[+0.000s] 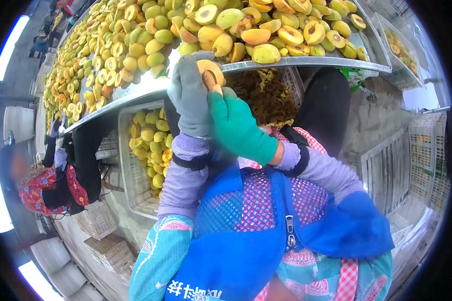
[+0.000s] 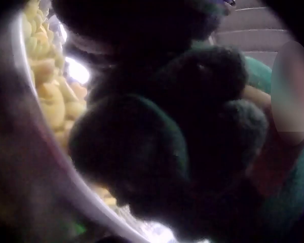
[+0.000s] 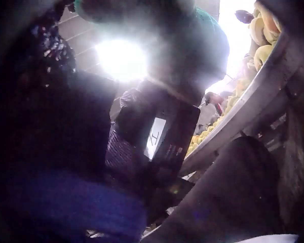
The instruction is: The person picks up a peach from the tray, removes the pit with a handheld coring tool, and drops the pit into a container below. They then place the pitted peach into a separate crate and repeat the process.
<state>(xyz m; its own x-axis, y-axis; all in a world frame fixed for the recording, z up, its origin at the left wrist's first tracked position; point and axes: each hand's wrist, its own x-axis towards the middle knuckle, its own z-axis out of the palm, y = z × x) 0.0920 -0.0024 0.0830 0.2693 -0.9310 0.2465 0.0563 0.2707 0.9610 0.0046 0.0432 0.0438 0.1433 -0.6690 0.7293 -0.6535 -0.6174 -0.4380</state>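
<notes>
In the head view my left hand, in a grey glove, holds a yellow peach half over the near edge of the metal table. My right hand, in a green glove, is up against it. Between the right fingers and the cut face shows a small curved tool, brown at the curve and pale below; most of it is hidden by the glove. Dark gloved fingers fill the left wrist view. The right wrist view is dim and hides the fruit.
Many peach halves cover the table. Below its edge stand a crate of peaches and a container of brown scraps, beside my leg. Another person sits at the left. More crates stand at the right.
</notes>
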